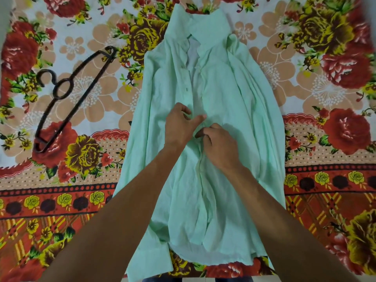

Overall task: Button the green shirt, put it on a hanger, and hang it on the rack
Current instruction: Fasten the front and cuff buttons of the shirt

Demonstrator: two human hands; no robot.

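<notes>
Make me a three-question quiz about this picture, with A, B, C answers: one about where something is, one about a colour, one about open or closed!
1. Where is the hanger?
A. On top of the shirt
B. On the flowery bedsheet, left of the shirt
C. In a hand
2. What colour is the shirt?
A. Light green
B. Red
C. Dark blue
3. How is the shirt's front near the collar?
A. Buttoned shut
B. Open
C. Folded under
Answers: 1 B, the dark hanger lies on the flowery bedsheet, apart from the shirt. 2 A, its cloth is pale mint green. 3 B, the two front edges gape there and the pale inside shows.
</notes>
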